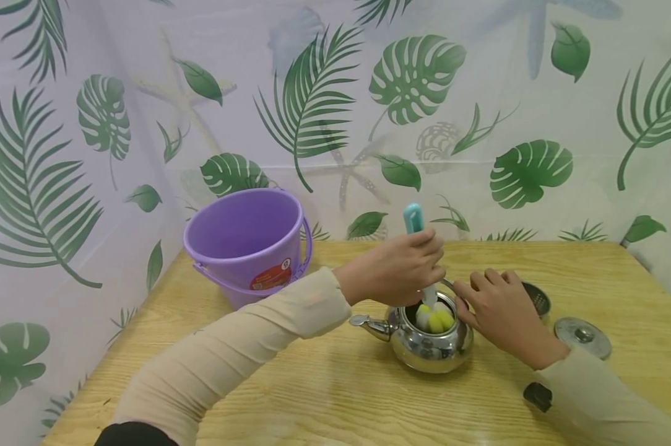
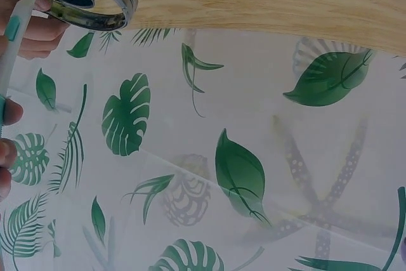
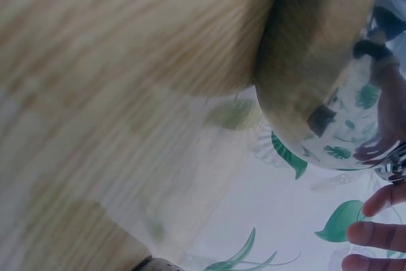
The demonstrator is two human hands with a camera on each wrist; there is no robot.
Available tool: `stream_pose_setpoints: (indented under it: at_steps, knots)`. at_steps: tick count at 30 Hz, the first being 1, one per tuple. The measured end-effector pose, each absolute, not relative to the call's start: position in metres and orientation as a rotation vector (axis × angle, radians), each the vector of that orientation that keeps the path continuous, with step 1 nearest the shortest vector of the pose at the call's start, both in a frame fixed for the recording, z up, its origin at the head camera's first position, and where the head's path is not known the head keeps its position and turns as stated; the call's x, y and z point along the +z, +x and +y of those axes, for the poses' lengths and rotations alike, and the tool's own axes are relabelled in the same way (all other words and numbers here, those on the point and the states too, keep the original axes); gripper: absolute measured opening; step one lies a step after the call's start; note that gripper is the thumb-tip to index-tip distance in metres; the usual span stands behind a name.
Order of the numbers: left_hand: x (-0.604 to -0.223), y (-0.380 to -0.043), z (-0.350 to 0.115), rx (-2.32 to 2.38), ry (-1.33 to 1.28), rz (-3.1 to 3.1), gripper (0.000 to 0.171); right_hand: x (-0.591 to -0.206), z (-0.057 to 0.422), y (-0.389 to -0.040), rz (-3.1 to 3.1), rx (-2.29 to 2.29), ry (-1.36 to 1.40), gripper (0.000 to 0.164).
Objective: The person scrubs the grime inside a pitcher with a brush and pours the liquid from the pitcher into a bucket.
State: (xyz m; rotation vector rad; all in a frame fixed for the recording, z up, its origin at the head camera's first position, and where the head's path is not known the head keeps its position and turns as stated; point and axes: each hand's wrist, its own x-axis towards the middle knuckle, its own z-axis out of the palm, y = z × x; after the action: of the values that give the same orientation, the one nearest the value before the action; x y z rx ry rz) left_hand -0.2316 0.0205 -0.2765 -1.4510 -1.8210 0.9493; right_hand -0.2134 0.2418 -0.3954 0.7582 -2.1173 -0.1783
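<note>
My left hand (image 1: 397, 266) grips the teal and white handle of a sponge brush (image 1: 413, 218), which stands nearly upright. Its yellow and white sponge head (image 1: 439, 319) sits inside the mouth of a shiny steel kettle (image 1: 431, 356), whose spout points left. At the kettle's right side, my right hand (image 1: 505, 319) holds the raised handle near the rim, thumb on the near side. In the left wrist view the brush shaft (image 2: 20, 36) crosses in front of the fingers. The right wrist view shows the kettle's rounded wall (image 3: 311, 93) and several fingertips (image 3: 371, 233).
A purple bucket (image 1: 291, 248) with a red label stands at the back left. Right of the kettle lie its round steel lid (image 1: 583, 337) and a dark perforated strainer (image 1: 538, 300), partly behind my right hand. A leaf-print sheet (image 1: 324, 204) hangs behind the wooden table (image 1: 313, 390).
</note>
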Motion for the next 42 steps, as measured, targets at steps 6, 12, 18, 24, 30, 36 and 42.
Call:
stream_pose_setpoints:
  at_steps: [6, 12, 18, 24, 30, 36, 42]
  knots:
    - [-0.273, -0.23, 0.018, 0.972, -1.467, -1.831, 0.036, -0.396, 0.242, -0.213, -2.127, -0.18, 0.76, 0.044]
    - [-0.27, -0.227, 0.017, 0.991, -1.453, -1.838, 0.032, -0.395, 0.242, -0.212, -2.139, -0.167, 0.758, 0.045]
    - [-0.266, -0.224, 0.018, 1.011, -1.447, -1.821, 0.03, -0.393, 0.242, -0.212, -2.134, -0.173, 0.759, 0.046]
    - [-0.266, -0.228, 0.02, 1.026, -1.418, -1.822, 0.03, -0.394, 0.242, -0.213, -2.128, -0.174, 0.759, 0.043]
    - [-0.268, -0.234, 0.02, 1.026, -1.374, -1.851, 0.028, -0.395, 0.242, -0.213, -2.129, -0.162, 0.761, 0.044]
    - [-0.27, -0.236, 0.022, 1.003, -1.357, -1.852, 0.027, -0.394, 0.242, -0.213, -2.139, -0.15, 0.764, 0.045]
    - [-0.272, -0.237, 0.025, 0.984, -1.337, -1.872, 0.029, -0.395, 0.242, -0.213, -2.137, -0.154, 0.767, 0.044]
